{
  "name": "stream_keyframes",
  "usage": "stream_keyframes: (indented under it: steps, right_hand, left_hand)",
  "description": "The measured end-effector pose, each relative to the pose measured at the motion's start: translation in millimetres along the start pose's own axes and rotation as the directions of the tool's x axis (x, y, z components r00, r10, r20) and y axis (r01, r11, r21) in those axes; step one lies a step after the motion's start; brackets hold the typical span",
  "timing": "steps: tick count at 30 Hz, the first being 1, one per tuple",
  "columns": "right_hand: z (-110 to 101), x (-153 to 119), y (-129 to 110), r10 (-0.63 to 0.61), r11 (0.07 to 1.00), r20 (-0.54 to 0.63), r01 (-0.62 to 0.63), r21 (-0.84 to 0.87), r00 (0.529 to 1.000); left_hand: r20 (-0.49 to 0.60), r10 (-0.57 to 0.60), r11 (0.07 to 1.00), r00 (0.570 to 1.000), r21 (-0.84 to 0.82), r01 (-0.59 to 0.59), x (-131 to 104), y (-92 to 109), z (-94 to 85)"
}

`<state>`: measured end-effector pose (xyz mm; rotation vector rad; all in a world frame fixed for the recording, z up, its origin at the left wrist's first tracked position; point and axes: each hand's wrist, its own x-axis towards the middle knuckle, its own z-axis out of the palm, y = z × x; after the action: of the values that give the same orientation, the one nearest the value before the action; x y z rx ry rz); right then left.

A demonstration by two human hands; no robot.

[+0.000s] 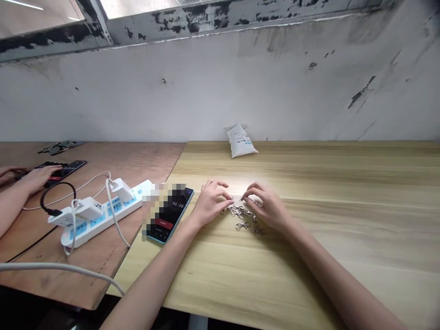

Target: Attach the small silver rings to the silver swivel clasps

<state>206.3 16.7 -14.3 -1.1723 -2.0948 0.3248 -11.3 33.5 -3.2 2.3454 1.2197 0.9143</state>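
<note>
Small silver metal clasps (pixel 238 210), some apparently with rings, lie in a loose pile on the light wooden table (pixel 309 178). At the pile's left edge is my left hand (pixel 211 204), thumb and forefinger brought close together on a small metal clasp. Opposite it, my right hand (pixel 266 205) pinches another small clasp (pixel 241 199) between thumb and forefinger, its other fingers curled. A separate clasp (pixel 242 225) lies nearer me, below the pile. The fingers partly cover the pieces, and their fine detail is too small to read.
A phone (pixel 171 215) showing a timer lies left of my left hand. Behind the pile sits a white plastic packet (pixel 241 141) by the wall. On the brown table, a power strip (pixel 113 208) trails cables near another person's hand (pixel 37 178) and a dark phone (pixel 70 172).
</note>
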Motion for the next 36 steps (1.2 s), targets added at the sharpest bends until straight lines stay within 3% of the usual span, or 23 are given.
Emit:
stream_keyframes:
  steps: [4,10,22,36]
  right_hand:
    - [9,3,1,0.065,0.980,-0.058,-0.053,0.192,0.996]
    - [18,2,-2,0.228,0.848,-0.028,-0.184,0.496,0.973]
    - [24,2,6,0.317,0.765,-0.021,-0.243,0.596,0.948]
    - [24,2,2,0.315,0.772,-0.038,-0.233,0.591,0.948]
  left_hand:
    - [-0.009,0.008,1.000,1.000,-0.004,-0.008,1,5,-4.6]
    - [-0.021,0.074,0.997,0.997,0.008,-0.074,0,5,-3.5]
    - [-0.035,0.054,0.998,0.998,0.040,-0.052,0,4,-4.6]
    - [-0.021,0.069,0.996,0.997,0.056,-0.068,0,2,-1.3]
